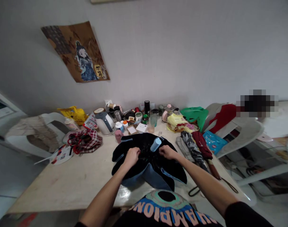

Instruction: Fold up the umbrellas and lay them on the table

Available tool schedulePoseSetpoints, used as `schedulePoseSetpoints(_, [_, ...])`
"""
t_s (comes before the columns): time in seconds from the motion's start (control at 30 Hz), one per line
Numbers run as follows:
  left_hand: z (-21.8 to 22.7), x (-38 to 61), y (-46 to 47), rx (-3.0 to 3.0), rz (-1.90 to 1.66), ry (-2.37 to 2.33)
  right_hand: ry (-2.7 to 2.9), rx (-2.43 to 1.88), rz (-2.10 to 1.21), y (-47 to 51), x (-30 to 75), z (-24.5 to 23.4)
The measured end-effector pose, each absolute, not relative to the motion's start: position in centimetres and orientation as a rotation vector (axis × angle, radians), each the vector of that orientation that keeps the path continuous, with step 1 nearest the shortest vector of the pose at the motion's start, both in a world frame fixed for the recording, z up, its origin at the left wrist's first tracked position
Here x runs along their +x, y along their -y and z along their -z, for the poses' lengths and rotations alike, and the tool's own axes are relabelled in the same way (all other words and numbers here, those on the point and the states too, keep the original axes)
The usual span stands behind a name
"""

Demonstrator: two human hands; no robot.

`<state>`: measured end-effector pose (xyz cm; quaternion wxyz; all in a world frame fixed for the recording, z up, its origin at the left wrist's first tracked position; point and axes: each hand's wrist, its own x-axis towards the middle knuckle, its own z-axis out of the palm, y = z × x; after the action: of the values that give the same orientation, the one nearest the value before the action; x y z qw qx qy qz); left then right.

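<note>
A folding umbrella (127, 148) lies loosely bunched on the table before me, black on one face and blue on the other. Its light blue handle (155, 144) points up from the middle, and dark ribs gather around the base. To the left of the handle, my left hand (133, 156) is closed, fingers pinching the umbrella's black cloth or a rib. On the other side, close beside the handle, my right hand (167, 152) is also curled shut on the umbrella. Exactly which part each hand pinches is hidden by the fingers.
Folded umbrellas (193, 151) lie to the right, near a blue packet (214, 142). Behind are an electric kettle (105, 122), a pink cup (118, 135), bottles and jars. A checked cloth bag (87, 142) and round fan (62, 155) sit left. Another person's red sleeve (223, 117) shows at right.
</note>
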<state>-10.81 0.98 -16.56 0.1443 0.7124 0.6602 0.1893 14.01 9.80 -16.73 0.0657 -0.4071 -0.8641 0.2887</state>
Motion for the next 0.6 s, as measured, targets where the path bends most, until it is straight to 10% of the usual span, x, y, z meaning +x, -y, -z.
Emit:
schedulePoseSetpoints(0.27, [10.8,-19.6,0.6,1.993,-0.663,-2.084,2.470,-1.374,-0.697,-12.6,20.6,13.2])
schedulePoseSetpoints(0.6, [17.7,-8.1,-1.4,2.024,-0.325,-1.722,2.444,-1.595,-0.649,-10.2,20.3,17.0])
